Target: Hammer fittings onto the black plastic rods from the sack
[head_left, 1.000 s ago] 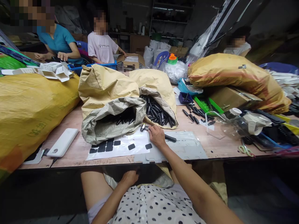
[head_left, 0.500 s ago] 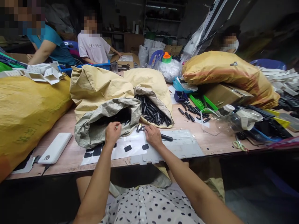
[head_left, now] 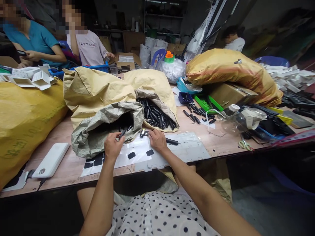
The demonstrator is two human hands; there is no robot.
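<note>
My left hand pinches a small black cylindrical part at the mouth of the left sack, which has a grey lining and holds dark parts. My right hand is closed around a hammer. Its metal head points left and its black handle sticks out to the right, low over a grey board. In front of my left hand lies a white sheet with black rounded pads. The right sack opens onto many black cylindrical parts.
A full yellow sack and a white power bank lie at left. Loose black parts, a green tray, a clear plastic jug and scissors are at right. Co-workers sit across the table.
My left hand has come slightly out from the left sack's mouth, now with a black cylindrical part showing in its fingers. My right hand stays on the hammer. The view has shifted somewhat.
</note>
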